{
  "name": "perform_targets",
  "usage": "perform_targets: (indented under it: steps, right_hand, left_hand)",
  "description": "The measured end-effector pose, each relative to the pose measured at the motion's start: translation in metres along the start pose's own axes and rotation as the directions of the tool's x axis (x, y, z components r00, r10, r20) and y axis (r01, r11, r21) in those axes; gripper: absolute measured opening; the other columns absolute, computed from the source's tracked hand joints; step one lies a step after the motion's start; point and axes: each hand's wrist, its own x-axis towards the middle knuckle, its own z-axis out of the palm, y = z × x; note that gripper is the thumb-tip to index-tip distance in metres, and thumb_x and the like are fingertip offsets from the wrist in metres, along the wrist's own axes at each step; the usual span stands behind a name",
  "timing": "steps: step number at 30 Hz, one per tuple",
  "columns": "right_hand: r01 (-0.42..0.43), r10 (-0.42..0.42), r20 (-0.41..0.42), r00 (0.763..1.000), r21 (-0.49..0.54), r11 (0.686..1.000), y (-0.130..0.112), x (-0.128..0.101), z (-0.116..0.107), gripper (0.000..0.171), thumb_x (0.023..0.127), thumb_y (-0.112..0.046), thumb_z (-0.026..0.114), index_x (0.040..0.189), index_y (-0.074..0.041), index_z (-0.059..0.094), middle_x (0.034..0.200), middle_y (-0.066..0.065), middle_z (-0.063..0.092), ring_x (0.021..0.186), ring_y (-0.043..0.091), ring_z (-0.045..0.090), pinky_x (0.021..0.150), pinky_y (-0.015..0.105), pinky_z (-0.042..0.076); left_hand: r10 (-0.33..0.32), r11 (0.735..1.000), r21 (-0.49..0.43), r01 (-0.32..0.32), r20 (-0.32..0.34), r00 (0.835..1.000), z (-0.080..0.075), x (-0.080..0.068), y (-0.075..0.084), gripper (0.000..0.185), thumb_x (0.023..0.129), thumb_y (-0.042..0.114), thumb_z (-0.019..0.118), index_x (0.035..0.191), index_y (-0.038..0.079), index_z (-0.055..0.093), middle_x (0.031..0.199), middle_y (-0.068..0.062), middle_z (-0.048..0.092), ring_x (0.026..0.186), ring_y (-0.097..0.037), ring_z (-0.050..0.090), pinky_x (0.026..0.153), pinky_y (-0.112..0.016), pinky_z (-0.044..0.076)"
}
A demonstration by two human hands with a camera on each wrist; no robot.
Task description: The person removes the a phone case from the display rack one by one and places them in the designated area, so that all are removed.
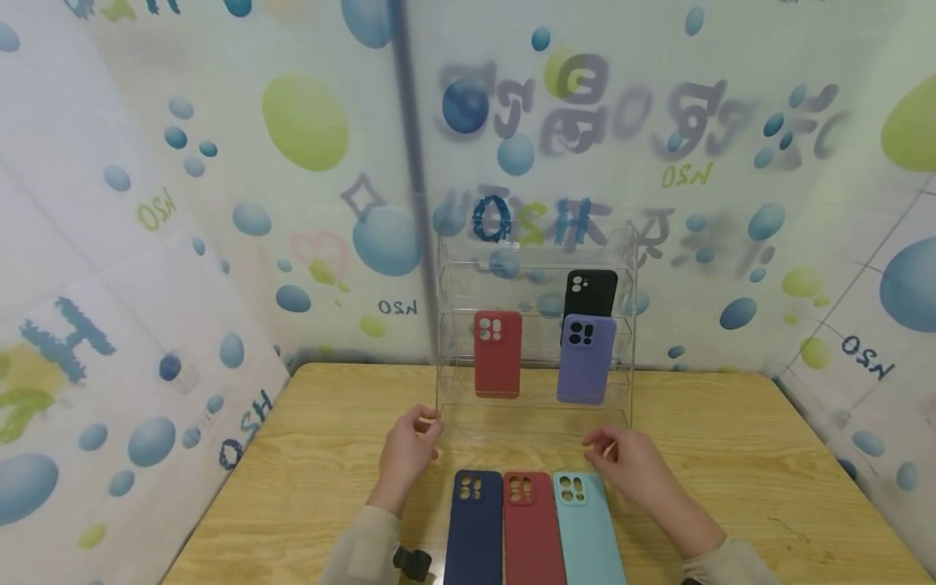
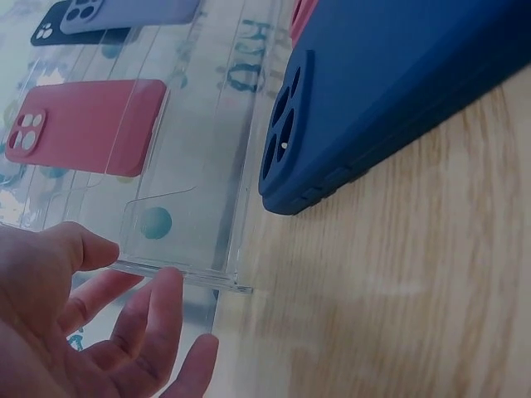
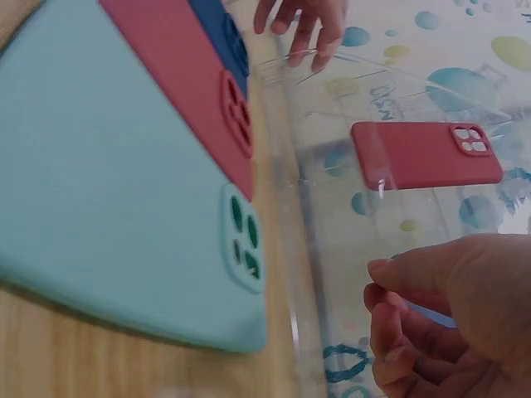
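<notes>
As the left hand point(image 1: 406, 448) pinches the clear rack point(image 1: 537, 418) at frame centre, the right hand point(image 1: 633, 463) curls loosely, empty. Steadying seems the present step; next may require lifting the turquoise case point(image 1: 588, 530), bottom centre.

Left hand point(image 1: 409, 448) touches rack point(image 1: 539, 357) at left edge; right hand point(image 1: 630, 463) near its lower right. Racked — red case point(image 1: 498, 364), purple case point(image 1: 585, 367), black case point(image 1: 595, 296) (partly behind purple). Foreground — navy case point(image 1: 476, 532), second red case point(image 1: 535, 536), aqua case point(image 1: 591, 532).
</notes>
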Motion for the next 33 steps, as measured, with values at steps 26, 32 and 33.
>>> perform_targets:
  steps: [26,32,33]
  right_hand:
    - [0.206,-0.251,-0.523,0.814,-0.144,0.968,-0.048,0.061,-0.054,0.031,0.089,0.003,0.076,0.118,-0.002,0.069,0.113,0.019,0.061,0.085,0.028,0.068,0.069,0.041,0.059]
    - [0.232,-0.267,-0.572,0.776,-0.135,0.963,-0.052,0.072,-0.061,0.036,0.090,0.005,0.073,0.125,-0.001,0.067,0.123,0.021,0.059,0.097,0.036,0.065,0.078,0.052,0.059]
    - [0.235,-0.274,-0.571,0.774,-0.143,0.961,-0.051,0.073,-0.061,0.037,0.090,0.006,0.073,0.126,0.000,0.067,0.124,0.021,0.059,0.099,0.037,0.065,0.079,0.052,0.059]
  left_hand:
    - [0.005,0.999,0.036,-0.005,-0.014,1.000,0.003,-0.003,-0.002,0.019,0.100,0.024,0.064,0.115,0.013,0.068,0.101,-0.007,0.072,0.061,-0.014,0.068,0.052,-0.031,0.046]
    - [0.027,0.999,0.018,-0.027,-0.004,1.000,0.003,-0.002,0.000,0.021,0.101,0.023,0.063,0.117,0.010,0.067,0.109,-0.011,0.072,0.063,-0.015,0.069,0.053,-0.031,0.047]
    - [0.032,0.999,0.014,-0.032,-0.002,0.999,0.003,-0.002,0.000,0.021,0.101,0.022,0.063,0.117,0.009,0.066,0.112,-0.012,0.072,0.064,-0.015,0.069,0.053,-0.031,0.047]
